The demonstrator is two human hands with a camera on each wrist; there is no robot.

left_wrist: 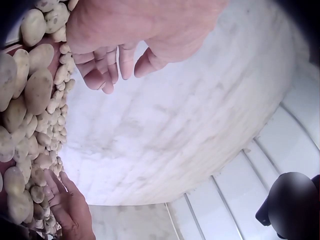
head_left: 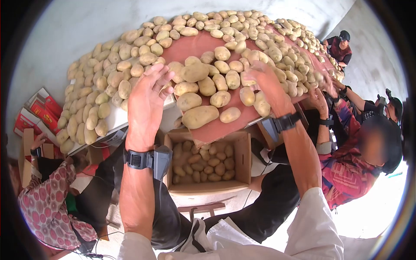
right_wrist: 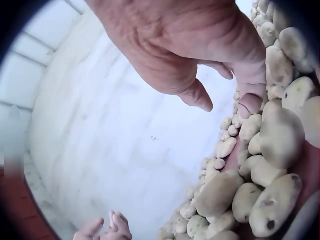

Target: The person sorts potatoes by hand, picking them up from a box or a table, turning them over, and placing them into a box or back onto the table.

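Many potatoes cover a tabletop, among them a small loose heap [head_left: 207, 86] between my two hands. My left hand [head_left: 149, 89] hovers at the left of this heap, its fingers loosely bent and nothing in its grasp. In the left wrist view the fingers [left_wrist: 112, 62] hang free with gaps between them. My right hand [head_left: 269, 84] is at the heap's right side, palm turned inward. In the right wrist view its index fingertip [right_wrist: 250, 104] comes right down at the potatoes, thumb spread apart, with no potato gripped. A large long potato [head_left: 200, 117] lies at the heap's front.
The table has a reddish board [head_left: 190, 45] and potatoes banked along its back and sides. Below its front edge stands a cardboard box [head_left: 242, 160] with potatoes inside. Other people sit at left and right, a neighbour's hand [head_left: 320, 102] close on the right. Red boxes [head_left: 45, 113] stand far left.
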